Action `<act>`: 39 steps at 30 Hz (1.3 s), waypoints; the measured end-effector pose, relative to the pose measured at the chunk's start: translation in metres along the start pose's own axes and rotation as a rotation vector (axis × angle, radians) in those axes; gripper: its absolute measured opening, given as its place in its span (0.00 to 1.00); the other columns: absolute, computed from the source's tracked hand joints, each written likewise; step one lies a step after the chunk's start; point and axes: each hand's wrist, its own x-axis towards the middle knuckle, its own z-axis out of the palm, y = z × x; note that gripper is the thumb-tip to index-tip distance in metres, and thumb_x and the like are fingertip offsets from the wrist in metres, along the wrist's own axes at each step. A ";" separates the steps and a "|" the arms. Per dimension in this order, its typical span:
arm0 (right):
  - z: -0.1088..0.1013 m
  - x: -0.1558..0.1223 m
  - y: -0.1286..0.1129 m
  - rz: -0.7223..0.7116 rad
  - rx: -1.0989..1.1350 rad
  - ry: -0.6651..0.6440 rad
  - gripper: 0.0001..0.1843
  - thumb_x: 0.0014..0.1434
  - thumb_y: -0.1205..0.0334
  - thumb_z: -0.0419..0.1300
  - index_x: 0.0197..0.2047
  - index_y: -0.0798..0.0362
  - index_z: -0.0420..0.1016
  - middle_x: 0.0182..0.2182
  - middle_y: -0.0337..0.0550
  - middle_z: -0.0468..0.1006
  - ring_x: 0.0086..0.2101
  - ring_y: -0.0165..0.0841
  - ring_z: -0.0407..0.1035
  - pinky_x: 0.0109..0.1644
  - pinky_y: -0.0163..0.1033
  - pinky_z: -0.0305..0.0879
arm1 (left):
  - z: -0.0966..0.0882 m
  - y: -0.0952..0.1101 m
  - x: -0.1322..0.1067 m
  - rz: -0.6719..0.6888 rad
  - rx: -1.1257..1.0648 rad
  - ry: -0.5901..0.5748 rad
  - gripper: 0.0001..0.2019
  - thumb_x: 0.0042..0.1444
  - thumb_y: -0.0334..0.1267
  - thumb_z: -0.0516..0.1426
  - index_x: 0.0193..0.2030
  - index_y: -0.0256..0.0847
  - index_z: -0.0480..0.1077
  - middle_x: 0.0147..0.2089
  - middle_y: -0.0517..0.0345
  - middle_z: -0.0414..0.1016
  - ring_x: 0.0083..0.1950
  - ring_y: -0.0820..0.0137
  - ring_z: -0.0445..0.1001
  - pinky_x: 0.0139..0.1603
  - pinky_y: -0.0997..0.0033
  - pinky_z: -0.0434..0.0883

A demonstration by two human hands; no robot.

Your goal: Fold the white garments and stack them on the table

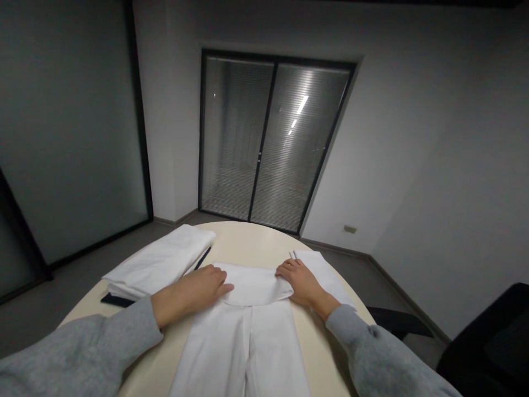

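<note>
Head view: a round bench (243, 240) carries a white cloth (221, 347) at its middle, far end folded over. A folded cloth (165, 262) lies left, another white piece (324, 275) right. Left hand (202, 286) and right hand (301, 281) touch the fold's ends, fingers bent; pinching or pressing, I cannot tell. Uneven pulling could skew the fold (252, 284).

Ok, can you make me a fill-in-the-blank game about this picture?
1. The left hand and right hand both touch a cloth whose colour is ____.
2. The person's sleeves are coloured ____.
3. The folded pile lies on the person's ____ side of the table.
4. The chair at the picture's edge is coloured ____.

Missing words: white; grey; left; black.
</note>
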 end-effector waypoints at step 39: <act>0.020 -0.027 -0.020 0.137 -0.020 0.057 0.24 0.68 0.71 0.54 0.64 0.48 0.74 0.61 0.48 0.77 0.59 0.43 0.67 0.63 0.48 0.58 | 0.037 -0.035 0.085 -0.609 -0.258 0.296 0.19 0.53 0.30 0.60 0.53 0.39 0.69 0.48 0.51 0.75 0.49 0.65 0.78 0.51 0.71 0.72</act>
